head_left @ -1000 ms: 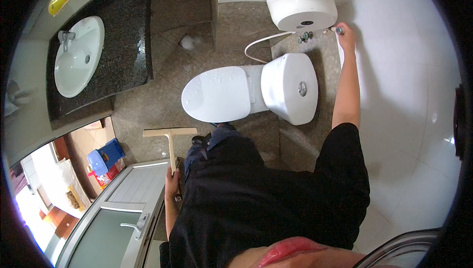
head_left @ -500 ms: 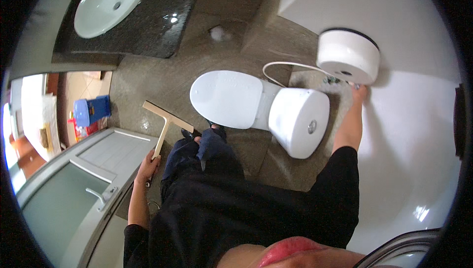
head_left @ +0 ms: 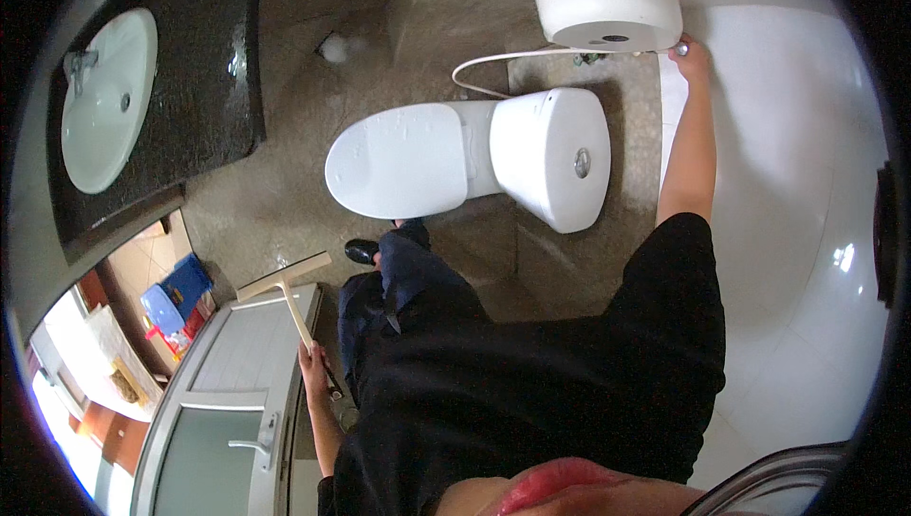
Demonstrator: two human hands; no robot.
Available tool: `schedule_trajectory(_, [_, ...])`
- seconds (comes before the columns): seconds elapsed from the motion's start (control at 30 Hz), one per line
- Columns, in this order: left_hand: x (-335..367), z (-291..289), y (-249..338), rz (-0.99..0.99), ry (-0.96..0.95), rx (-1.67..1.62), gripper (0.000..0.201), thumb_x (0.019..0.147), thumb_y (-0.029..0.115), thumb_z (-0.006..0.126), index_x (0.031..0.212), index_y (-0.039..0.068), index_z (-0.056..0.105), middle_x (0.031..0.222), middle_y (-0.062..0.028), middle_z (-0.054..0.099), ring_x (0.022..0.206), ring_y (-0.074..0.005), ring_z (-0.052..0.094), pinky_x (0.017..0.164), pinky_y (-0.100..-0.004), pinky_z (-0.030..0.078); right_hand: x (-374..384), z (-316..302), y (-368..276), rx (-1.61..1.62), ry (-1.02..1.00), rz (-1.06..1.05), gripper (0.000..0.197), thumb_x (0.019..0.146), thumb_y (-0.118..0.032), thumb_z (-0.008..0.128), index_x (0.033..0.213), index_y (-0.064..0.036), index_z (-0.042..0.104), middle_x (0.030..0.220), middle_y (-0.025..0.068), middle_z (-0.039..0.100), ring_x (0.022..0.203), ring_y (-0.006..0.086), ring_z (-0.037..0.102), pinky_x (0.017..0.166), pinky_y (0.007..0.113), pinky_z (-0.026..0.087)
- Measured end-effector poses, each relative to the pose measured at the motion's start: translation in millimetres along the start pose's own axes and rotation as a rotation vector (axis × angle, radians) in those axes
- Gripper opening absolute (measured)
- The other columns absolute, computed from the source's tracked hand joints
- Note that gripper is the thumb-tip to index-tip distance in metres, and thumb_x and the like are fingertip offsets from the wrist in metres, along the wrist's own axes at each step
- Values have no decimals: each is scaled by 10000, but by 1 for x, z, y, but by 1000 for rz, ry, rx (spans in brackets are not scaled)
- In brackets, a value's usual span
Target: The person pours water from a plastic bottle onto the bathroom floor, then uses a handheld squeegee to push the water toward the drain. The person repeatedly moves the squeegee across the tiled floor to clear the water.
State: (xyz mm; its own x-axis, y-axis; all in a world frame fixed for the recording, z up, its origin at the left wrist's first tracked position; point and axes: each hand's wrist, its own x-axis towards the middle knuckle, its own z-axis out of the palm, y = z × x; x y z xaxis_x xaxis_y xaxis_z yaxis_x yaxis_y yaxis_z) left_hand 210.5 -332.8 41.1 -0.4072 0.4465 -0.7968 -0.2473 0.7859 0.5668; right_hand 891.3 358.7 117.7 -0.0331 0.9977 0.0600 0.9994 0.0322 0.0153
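My left hand (head_left: 313, 367) is closed round the handle of a beige T-shaped squeegee (head_left: 296, 303). Its wide blade is raised near the top of the door, beside my dark trousers and black shoes. Reaching far to the right, my right hand (head_left: 695, 61) is closed on a small bidet sprayer (head_left: 681, 48) with a silvery head, just below the white round paper dispenser (head_left: 607, 4). A white hose (head_left: 474, 65) curves from behind the toilet toward that hand. The white toilet (head_left: 399, 160) has its lid down, with water drops on it.
A white washbasin (head_left: 109, 103) is set in a black counter (head_left: 213, 61) at the left. The white door (head_left: 242, 350) stands at lower left; beyond it is a blue bin (head_left: 180, 293). A drain spot with white foam (head_left: 334, 48) lies on the wet grey floor.
The view has turned and shifted, so basin, toilet and dispenser sit elsewhere in it. Both hands keep their holds. The squeegee now appears lower, over the door's top edge.
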Motion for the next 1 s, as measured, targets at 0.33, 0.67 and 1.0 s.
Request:
schedule_trajectory(0.33, [43, 26, 61, 24, -85, 8, 145, 967, 242, 448, 973, 97, 457, 654, 23, 428, 498, -68, 420, 438, -213, 362, -3, 21, -16, 105, 127, 181, 413, 606, -115, 769, 997, -108, 638, 972, 122, 663, 943, 324, 614, 821, 401, 485])
schedule_trajectory(0.67, [76, 35, 49, -42, -96, 3, 171, 950, 262, 481, 961, 92, 472, 634, 23, 449, 485, -80, 435, 440, -236, 368, -24, 28, -30, -116, 284, 200, 458, 651, -198, 770, 1061, -89, 599, 1018, 137, 638, 944, 347, 595, 826, 418, 474])
schedule_trajectory(1.0, [65, 46, 49, -43, -181, 93, 191, 938, 231, 495, 1021, 59, 492, 627, 26, 477, 494, -75, 451, 455, -233, 375, -29, 21, -45, 64, 238, 225, 463, 719, -114, 714, 1142, -57, 534, 1110, 163, 580, 1041, 364, 535, 883, 446, 440])
